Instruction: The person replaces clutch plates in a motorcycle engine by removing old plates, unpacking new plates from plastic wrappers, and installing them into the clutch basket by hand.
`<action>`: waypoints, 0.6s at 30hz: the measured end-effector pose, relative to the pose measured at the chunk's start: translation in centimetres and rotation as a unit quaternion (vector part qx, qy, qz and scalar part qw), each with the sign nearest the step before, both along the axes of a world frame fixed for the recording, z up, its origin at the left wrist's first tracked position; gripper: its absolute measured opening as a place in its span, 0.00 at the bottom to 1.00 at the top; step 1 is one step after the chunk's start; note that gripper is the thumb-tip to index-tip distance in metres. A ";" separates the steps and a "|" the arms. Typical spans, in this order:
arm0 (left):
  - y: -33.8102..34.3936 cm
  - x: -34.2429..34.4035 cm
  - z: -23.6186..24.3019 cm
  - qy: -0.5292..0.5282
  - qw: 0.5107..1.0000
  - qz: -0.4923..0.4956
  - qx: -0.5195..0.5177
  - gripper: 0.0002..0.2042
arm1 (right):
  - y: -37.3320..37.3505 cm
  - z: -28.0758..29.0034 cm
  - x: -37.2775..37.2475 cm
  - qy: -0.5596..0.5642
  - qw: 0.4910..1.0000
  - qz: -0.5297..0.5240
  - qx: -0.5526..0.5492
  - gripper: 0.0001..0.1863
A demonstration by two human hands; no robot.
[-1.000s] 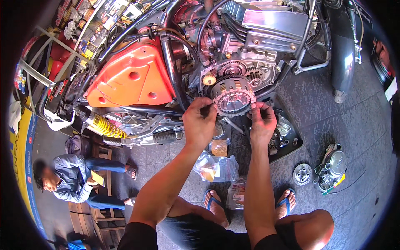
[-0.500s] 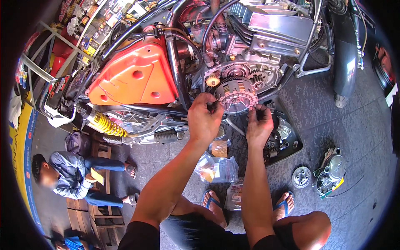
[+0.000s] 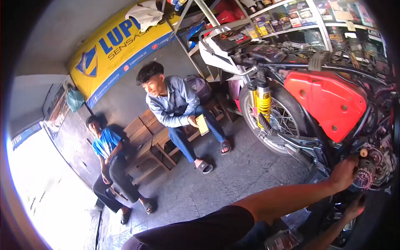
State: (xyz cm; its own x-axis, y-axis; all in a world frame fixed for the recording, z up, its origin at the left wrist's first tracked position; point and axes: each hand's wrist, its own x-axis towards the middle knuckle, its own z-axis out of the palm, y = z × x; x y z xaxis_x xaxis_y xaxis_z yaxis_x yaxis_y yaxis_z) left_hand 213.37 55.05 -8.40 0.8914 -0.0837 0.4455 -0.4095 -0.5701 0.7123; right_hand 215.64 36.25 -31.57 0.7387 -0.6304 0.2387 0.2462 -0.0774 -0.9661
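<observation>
At the right, my left hand [image 3: 345, 175] is closed on the near edge of the toothed metal clutch basket [image 3: 365, 176] in the motorcycle's opened engine case [image 3: 381, 164]. A small tan gear [image 3: 363, 152] shows above it. My right hand [image 3: 354, 207] is lower, just below the clutch, dim and partly smeared; I cannot make out whether it holds anything. A red side panel [image 3: 321, 100] is above and left of my hands.
Two people [image 3: 175, 104] [image 3: 109, 148] sit on a wooden bench [image 3: 139, 139], one holding a yellow phone [image 3: 202, 124]. The motorcycle's rear wheel [image 3: 287, 125] and yellow shock [image 3: 263, 108] are left of the engine. Shelves [image 3: 283, 29] stand behind. Plastic bags [image 3: 283, 239] lie low.
The view has swung up and to the left, bringing the bench, both seated people and the doorway into sight and shifting the engine and my hands to the right edge.
</observation>
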 end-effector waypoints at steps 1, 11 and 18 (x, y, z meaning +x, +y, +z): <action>0.7 -0.5 0.0 -0.009 1.000 0.014 -0.006 0.13 | 0.8 0.4 -0.2 0.049 0.998 0.008 -0.031 0.22; 0.1 0.2 0.2 -0.030 0.999 0.010 -0.018 0.14 | -2.2 -4.3 2.2 -0.103 0.942 -0.035 -0.317 0.19; 1.9 -1.6 -1.9 -0.053 0.998 0.011 -0.034 0.16 | 6.0 3.4 -3.5 -0.111 0.989 -0.072 -0.073 0.21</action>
State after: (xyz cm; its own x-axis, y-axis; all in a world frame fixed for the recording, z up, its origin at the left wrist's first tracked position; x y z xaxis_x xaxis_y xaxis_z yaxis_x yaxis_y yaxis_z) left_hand 211.80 56.90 -10.35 0.8401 -0.0307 0.5416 -0.4723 -0.5326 0.7024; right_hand 212.17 42.27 -28.18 0.5636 -0.6716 0.4809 0.4273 -0.2612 -0.8655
